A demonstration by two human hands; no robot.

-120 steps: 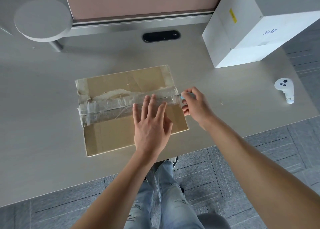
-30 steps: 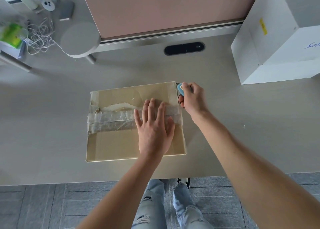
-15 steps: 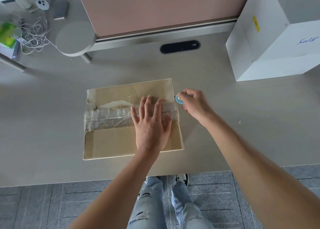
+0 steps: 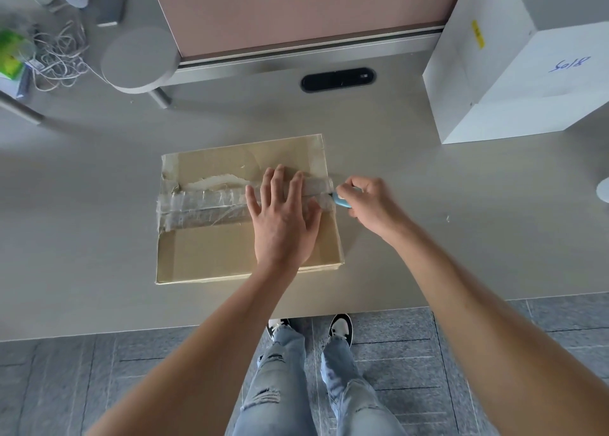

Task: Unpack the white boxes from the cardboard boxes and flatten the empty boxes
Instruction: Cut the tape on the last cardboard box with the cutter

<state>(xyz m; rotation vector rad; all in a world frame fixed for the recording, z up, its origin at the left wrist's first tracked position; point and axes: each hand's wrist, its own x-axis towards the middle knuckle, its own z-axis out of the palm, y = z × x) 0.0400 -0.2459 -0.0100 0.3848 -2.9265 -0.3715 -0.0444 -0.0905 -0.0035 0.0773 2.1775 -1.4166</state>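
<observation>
Two hands: left hand flat on cardboard box, right hand grip holding blue cutter

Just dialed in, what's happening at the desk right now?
A person stands at the desk with a taped cardboard box lying in front of them. The left hand presses flat on the box top, fingers spread over the clear tape strip along the seam. The right hand grips a small blue cutter at the right end of that tape. The box is not yet open. A large white box stands at the far right of the desk.
</observation>
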